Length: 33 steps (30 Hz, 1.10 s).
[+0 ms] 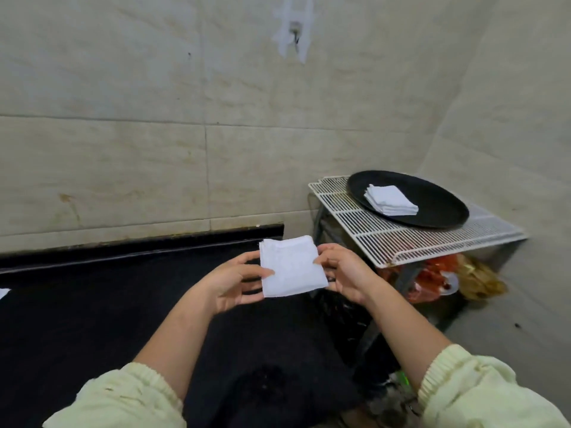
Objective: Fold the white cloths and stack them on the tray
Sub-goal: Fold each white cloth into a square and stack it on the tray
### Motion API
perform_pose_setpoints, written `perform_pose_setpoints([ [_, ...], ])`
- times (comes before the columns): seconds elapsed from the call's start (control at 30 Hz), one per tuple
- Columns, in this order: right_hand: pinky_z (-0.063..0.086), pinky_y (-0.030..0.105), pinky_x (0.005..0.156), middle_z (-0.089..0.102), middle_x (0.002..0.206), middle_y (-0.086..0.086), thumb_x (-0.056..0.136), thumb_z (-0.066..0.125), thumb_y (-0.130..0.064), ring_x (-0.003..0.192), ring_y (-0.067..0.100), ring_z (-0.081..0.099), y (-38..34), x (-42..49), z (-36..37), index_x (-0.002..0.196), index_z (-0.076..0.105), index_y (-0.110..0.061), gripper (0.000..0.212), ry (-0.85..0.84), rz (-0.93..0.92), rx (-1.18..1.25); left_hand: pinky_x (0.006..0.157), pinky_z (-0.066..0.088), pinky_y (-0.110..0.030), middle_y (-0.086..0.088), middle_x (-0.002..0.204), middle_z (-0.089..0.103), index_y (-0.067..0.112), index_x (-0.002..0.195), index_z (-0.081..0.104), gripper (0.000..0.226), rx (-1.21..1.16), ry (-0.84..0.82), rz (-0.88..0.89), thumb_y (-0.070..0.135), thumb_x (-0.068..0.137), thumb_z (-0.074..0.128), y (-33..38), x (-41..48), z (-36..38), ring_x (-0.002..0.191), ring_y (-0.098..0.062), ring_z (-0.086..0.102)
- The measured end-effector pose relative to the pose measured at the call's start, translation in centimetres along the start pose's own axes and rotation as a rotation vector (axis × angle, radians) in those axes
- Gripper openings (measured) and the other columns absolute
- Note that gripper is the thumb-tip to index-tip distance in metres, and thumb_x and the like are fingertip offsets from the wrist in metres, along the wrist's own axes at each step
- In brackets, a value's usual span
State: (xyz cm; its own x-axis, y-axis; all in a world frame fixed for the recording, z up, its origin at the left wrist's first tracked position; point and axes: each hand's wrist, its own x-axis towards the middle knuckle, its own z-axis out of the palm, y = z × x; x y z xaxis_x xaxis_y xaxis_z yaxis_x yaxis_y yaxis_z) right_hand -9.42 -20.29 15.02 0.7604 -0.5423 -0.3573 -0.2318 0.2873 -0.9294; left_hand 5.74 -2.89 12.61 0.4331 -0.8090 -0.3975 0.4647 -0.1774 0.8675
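The person holds a folded white cloth (292,267) in the air above the dark bench (92,304), the left hand (234,282) pinching its left edge and the right hand (343,273) pinching its right edge, fingers curled onto the fabric. The black tray (432,193), on a wire rack (386,236) to the right, already carries a stack of folded cloths (391,199). To do this well, she should keep the edges aligned and lay the cloth squarely on the stack. How many cloths the stack holds is unclear; a white scrap (3,293) at the left border is cut off.
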Motion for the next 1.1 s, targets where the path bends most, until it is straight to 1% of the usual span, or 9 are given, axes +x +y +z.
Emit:
perform_pose_setpoints([
  [0.13, 0.050, 0.035, 0.071, 0.059, 0.088, 0.008, 0.082, 0.054, 0.002, 0.077, 0.019, 0.059, -3.2, -0.8, -6.4, 0.099, 0.059, -0.013, 0.024, 0.036, -0.040, -0.008, 0.062, 0.056, -0.029, -0.002, 0.102, 0.071, 0.025, 0.120, 0.062, 0.044, -0.021, -0.026, 0.037, 0.008, 0.080, 0.072, 1.0, 2.7, 7.1, 0.078, -0.014, 0.069],
  [0.23, 0.050, 0.033, 0.070, 0.059, 0.089, 0.008, 0.080, 0.056, 0.003, 0.077, 0.020, 0.058, -5.2, -1.3, -11.5, 0.100, 0.062, -0.012, 0.026, 0.079, -0.063, 0.022, 0.061, 0.055, -0.025, 0.002, 0.097, 0.072, 0.025, 0.119, 0.062, 0.037, -0.002, -0.030, 0.064, 0.016, 0.084, 0.070, 2.2, 4.9, 12.4, 0.075, -0.010, 0.068],
  [0.37, 0.049, 0.025, 0.059, 0.061, 0.091, 0.009, 0.078, 0.058, 0.001, 0.078, 0.020, 0.059, -7.2, -1.5, -16.8, 0.100, 0.067, -0.009, 0.025, 0.150, -0.094, 0.037, 0.057, 0.056, -0.022, 0.003, 0.085, 0.072, 0.024, 0.110, 0.063, 0.027, 0.036, -0.058, 0.071, 0.013, 0.086, 0.067, 4.3, 7.7, 17.8, 0.065, -0.008, 0.068],
  [0.47, 0.051, 0.033, 0.074, 0.066, 0.098, 0.012, 0.078, 0.061, -0.002, 0.089, 0.023, 0.062, -8.4, -0.4, -20.1, 0.100, 0.069, -0.007, 0.024, 0.207, -0.099, 0.034, 0.066, 0.059, -0.028, 0.000, 0.091, 0.071, 0.021, 0.112, 0.062, 0.033, 0.077, -0.081, 0.064, 0.009, 0.083, 0.070, 5.6, 10.3, 20.5, 0.077, -0.014, 0.064],
  [0.53, 0.053, 0.037, 0.082, 0.068, 0.102, 0.012, 0.080, 0.061, -0.002, 0.091, 0.023, 0.064, -9.0, 0.7, -22.1, 0.102, 0.068, -0.007, 0.024, 0.259, -0.091, 0.029, 0.070, 0.060, -0.030, -0.001, 0.092, 0.072, 0.018, 0.114, 0.061, 0.035, 0.116, -0.080, 0.056, 0.007, 0.082, 0.071, 6.2, 12.2, 21.9, 0.077, -0.015, 0.066],
  [0.63, 0.056, 0.038, 0.084, 0.068, 0.106, 0.012, 0.081, 0.062, -0.002, 0.094, 0.024, 0.066, -10.1, 2.6, -24.2, 0.106, 0.066, -0.009, 0.026, 0.289, -0.095, 0.011, 0.059, 0.058, -0.027, -0.002, 0.091, 0.073, 0.014, 0.113, 0.063, 0.032, 0.153, -0.077, 0.077, 0.004, 0.084, 0.070, 7.5, 14.9, 23.7, 0.068, -0.013, 0.068],
  [0.7, 0.056, 0.041, 0.088, 0.068, 0.107, 0.011, 0.082, 0.063, -0.003, 0.098, 0.024, 0.067, -11.1, 4.2, -25.4, 0.107, 0.066, -0.011, 0.026, 0.320, -0.091, -0.006, 0.057, 0.058, -0.026, -0.006, 0.098, 0.072, 0.012, 0.115, 0.063, 0.033, 0.159, -0.078, 0.088, 0.003, 0.084, 0.069, 8.7, 16.9, 24.6, 0.073, -0.016, 0.069],
  [0.97, 0.055, 0.037, 0.077, 0.071, 0.104, 0.011, 0.082, 0.063, -0.004, 0.097, 0.024, 0.067, -16.1, 12.2, -29.6, 0.110, 0.067, -0.007, 0.029, 0.336, -0.101, -0.034, 0.064, 0.060, -0.026, -0.006, 0.096, 0.073, 0.011, 0.113, 0.062, 0.028, 0.189, -0.081, 0.108, 0.002, 0.086, 0.067, 13.6, 25.8, 26.7, 0.079, -0.018, 0.070],
  [1.1, 0.056, 0.038, 0.079, 0.071, 0.103, 0.011, 0.082, 0.062, -0.003, 0.096, 0.024, 0.068, -16.6, 16.4, -31.3, 0.109, 0.067, -0.007, 0.027, 0.343, -0.042, -0.070, 0.070, 0.060, -0.027, -0.008, 0.102, 0.073, 0.009, 0.114, 0.062, 0.031, 0.197, -0.045, 0.100, 0.003, 0.085, 0.069, 14.2, 30.1, 27.2, 0.082, -0.019, 0.069],
])
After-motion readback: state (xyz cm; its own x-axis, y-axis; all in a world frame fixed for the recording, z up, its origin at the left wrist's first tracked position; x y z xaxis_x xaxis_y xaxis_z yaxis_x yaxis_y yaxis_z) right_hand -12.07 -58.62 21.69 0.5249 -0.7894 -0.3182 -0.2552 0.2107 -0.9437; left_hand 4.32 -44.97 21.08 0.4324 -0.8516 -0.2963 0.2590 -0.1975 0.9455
